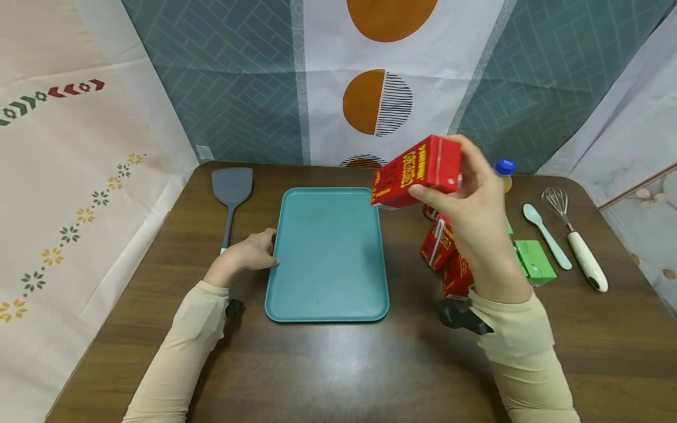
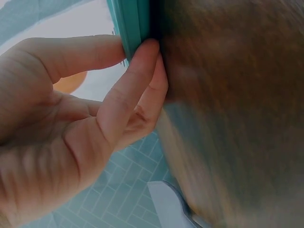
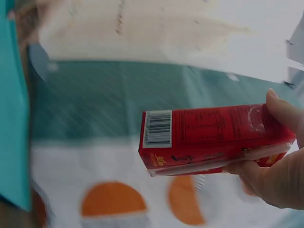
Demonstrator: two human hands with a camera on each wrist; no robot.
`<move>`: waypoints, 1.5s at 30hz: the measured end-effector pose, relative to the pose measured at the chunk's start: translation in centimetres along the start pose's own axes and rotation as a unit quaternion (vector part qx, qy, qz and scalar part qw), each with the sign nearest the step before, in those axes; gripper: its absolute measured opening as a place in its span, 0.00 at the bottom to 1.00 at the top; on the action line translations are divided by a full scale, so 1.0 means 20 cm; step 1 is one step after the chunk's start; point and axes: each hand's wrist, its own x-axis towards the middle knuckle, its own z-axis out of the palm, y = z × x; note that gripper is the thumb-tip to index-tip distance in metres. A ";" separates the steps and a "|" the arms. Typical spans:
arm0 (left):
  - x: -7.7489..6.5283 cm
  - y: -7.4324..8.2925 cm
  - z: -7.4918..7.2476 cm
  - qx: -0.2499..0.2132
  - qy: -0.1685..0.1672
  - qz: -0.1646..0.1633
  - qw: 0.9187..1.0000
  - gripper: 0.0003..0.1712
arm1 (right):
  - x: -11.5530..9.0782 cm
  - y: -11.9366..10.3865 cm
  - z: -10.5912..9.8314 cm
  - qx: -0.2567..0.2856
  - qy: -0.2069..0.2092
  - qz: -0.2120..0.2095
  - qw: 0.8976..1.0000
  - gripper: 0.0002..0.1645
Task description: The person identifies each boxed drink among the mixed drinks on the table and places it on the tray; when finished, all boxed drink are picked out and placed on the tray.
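A teal rectangular tray [image 1: 327,255] lies on the wooden table. My left hand [image 1: 255,249] pinches its left rim; in the left wrist view, the thumb and fingers [image 2: 142,61] close on the tray's edge [image 2: 130,23]. Up in the air, right of the tray, my right hand [image 1: 478,202] grips a red drink carton [image 1: 415,170] by one end. The carton [image 3: 209,133] is tilted, and its barcode end faces away from the palm in the right wrist view. Below that hand, more red cartons [image 1: 438,242] stand on the table, partly hidden by the forearm.
Left of the tray lies a grey spatula [image 1: 231,188]. On the right are green cartons [image 1: 535,261], a pale green spoon [image 1: 547,235], a whisk [image 1: 582,249] and a blue-capped bottle [image 1: 505,170], partly behind the hand. Patterned cloths [image 1: 238,76] hang around the table.
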 end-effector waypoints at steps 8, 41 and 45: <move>0.00 0.00 0.00 0.000 0.006 -0.002 1.000 0.41 | 0.15 0.41 0.21 -0.019 -0.054 0.083 0.995 0.33; 0.01 0.02 0.03 0.012 0.022 -0.011 1.000 0.39 | 0.38 1.06 0.63 -0.183 -0.068 0.201 0.960 0.40; 0.02 0.00 0.01 0.011 0.026 -0.018 0.999 0.40 | 0.38 1.08 0.63 -0.198 -0.078 0.204 0.956 0.47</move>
